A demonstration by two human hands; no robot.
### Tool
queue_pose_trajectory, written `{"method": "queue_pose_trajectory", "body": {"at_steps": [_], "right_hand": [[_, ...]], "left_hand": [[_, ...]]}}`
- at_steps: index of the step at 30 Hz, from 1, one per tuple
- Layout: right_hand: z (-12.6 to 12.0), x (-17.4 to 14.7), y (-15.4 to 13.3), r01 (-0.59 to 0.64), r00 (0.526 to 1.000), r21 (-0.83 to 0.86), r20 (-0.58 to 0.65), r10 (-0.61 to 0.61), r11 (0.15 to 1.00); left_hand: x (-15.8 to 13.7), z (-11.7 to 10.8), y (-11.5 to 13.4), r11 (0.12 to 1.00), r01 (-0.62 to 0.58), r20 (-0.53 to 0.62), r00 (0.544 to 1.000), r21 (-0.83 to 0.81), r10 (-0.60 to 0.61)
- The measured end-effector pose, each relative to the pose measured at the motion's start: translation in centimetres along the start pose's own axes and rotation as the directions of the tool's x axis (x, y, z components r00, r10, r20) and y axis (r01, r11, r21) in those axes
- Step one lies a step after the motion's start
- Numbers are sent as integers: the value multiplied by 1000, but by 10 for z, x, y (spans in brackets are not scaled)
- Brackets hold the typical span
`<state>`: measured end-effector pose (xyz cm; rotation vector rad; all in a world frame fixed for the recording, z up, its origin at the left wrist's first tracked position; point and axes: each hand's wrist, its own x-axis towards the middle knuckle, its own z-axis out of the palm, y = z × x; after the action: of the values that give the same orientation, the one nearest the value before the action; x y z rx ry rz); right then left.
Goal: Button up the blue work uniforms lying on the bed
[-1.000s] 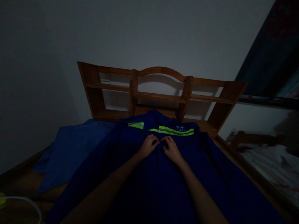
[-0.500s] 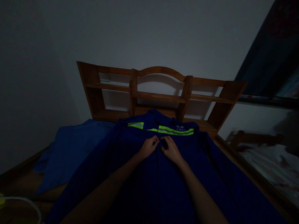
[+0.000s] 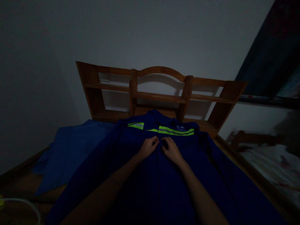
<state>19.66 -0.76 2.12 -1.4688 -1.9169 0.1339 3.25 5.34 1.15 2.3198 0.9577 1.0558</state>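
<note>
A dark blue work jacket (image 3: 138, 184) lies spread out in front of me, collar at the far end and sleeves out to both sides. Yellow-green reflective strips (image 3: 176, 130) cross its chest, with white printing above the right one. My left hand (image 3: 148, 147) pinches the cloth at the front placket, just below the strips. Close beside it, my right hand (image 3: 171, 149) has curled fingers and thumb at the other side of the same placket. The dim light hides any button or fastener between the fingertips.
A wooden headboard shelf (image 3: 161, 98) stands behind the collar against the wall. A lighter blue garment (image 3: 72, 150) lies to the left. A pale cable (image 3: 23, 200) curves at the lower left. White patterned bedding (image 3: 274, 165) is at the right, beyond the wooden edge.
Almost nothing differs. Both hands stay at the placket in nearly the same pinching pose, and the jacket lies as before.
</note>
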Motion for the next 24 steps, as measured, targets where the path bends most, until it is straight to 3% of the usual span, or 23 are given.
{"method": "queue_pose_trajectory", "body": {"at_steps": [14,24], "right_hand": [[0,1,2,-7,1000,15,7,7,1000],[3,0,4,43,999,37,-17,-43,998]], "left_hand": [[-3,-2,2,997,9,20,1000,72,-10],[-2,8,-7,975,45,126,989,217,-73]]}}
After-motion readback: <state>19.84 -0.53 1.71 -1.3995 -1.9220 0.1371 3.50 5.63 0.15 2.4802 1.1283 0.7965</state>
